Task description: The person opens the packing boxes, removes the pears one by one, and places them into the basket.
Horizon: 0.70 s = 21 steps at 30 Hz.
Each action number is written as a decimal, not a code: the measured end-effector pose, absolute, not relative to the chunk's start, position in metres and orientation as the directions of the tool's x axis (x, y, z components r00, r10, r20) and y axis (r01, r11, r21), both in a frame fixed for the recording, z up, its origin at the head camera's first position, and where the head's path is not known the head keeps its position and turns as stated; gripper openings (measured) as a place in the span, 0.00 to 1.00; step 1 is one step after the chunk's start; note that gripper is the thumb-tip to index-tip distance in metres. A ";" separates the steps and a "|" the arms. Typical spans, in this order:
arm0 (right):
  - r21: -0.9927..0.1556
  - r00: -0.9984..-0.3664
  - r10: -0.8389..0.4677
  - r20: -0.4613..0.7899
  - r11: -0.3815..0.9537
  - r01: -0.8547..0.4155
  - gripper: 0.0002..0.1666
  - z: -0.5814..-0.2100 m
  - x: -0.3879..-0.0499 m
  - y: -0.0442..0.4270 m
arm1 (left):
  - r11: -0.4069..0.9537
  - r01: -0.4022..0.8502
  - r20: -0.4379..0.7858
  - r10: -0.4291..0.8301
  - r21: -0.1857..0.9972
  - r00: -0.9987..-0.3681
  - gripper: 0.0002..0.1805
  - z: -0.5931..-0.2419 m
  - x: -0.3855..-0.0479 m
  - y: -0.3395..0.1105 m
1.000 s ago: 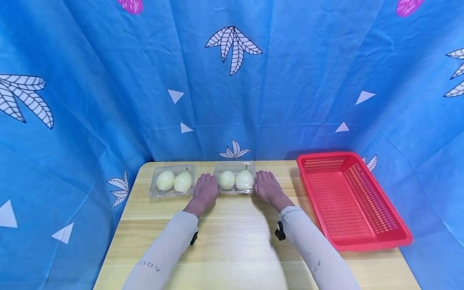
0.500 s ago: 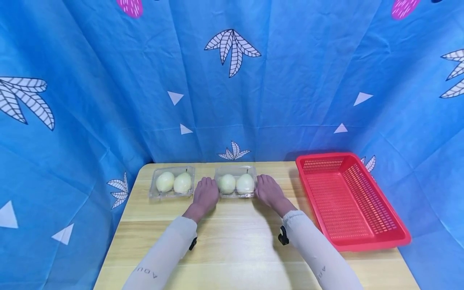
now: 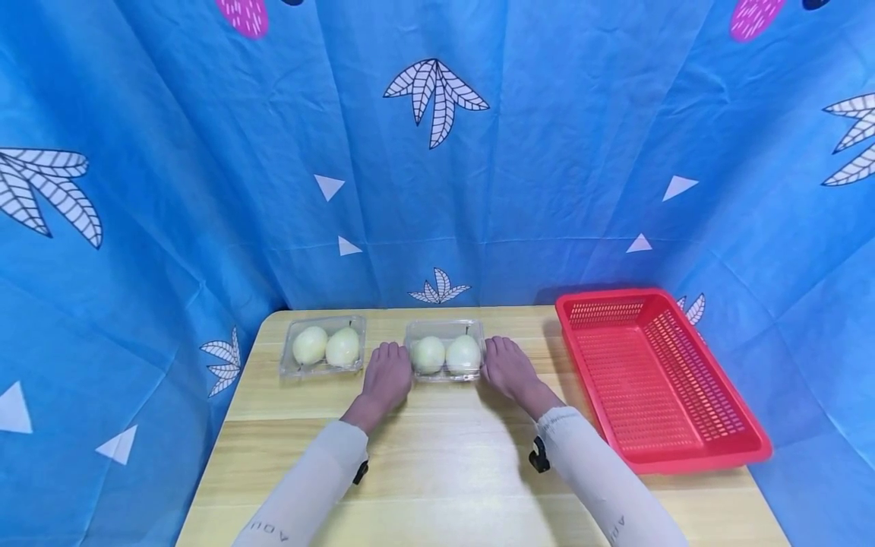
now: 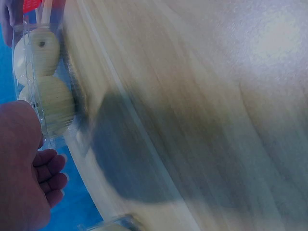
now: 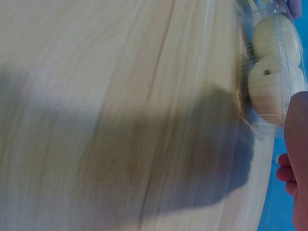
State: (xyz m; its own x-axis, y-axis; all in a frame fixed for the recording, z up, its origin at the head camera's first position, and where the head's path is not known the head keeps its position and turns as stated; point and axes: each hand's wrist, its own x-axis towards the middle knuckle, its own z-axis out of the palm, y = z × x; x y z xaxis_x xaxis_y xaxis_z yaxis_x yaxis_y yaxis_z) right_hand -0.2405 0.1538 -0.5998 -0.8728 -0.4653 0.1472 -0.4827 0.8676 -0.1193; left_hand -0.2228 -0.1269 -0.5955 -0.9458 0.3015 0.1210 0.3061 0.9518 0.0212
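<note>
The box is drawn farther from the curtain, gripped endwise by curled left hand and right hand; level pulling is advised.

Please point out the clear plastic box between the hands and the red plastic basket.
Clear rectangular plastic box [image 3: 441, 330], head view, on its far part.
Red rectangular plastic basket [image 3: 639, 384], head view, on its floor.

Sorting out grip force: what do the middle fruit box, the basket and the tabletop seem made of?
Middle box: likely thin, glossy clear plastic; the fruit shows through and its edges glint.
Basket: probably moulded plastic, slight sheen; even red, regular slots.
Tabletop: wood or wood-look laminate, satin; pale grain, soft glare. Can't tell which.
</note>
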 end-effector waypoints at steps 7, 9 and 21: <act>-0.119 -0.875 -0.471 0.109 0.868 -0.482 0.25 -0.599 -0.233 0.157 | 0.943 0.330 0.146 0.322 0.036 -0.935 0.11 -0.600 -0.215 -0.127; -0.117 -0.877 -0.470 0.098 0.870 -0.479 0.25 -0.599 -0.230 0.157 | 0.944 0.328 0.140 0.320 0.039 -0.937 0.12 -0.600 -0.212 -0.127; -0.079 -0.843 -0.506 0.185 0.847 -0.526 0.22 -0.602 -0.217 0.162 | 0.947 0.316 0.156 0.304 0.056 -0.940 0.12 -0.600 -0.196 -0.123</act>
State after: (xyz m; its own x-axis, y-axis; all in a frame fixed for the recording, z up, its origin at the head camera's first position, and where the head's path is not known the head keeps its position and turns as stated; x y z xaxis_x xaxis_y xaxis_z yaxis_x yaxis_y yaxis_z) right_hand -0.2170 0.1618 -0.6017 -0.8426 -0.5059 0.1846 -0.5259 0.8469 -0.0792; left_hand -0.1956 -0.1231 -0.5995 -0.9398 0.3040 0.1562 0.3157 0.9472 0.0558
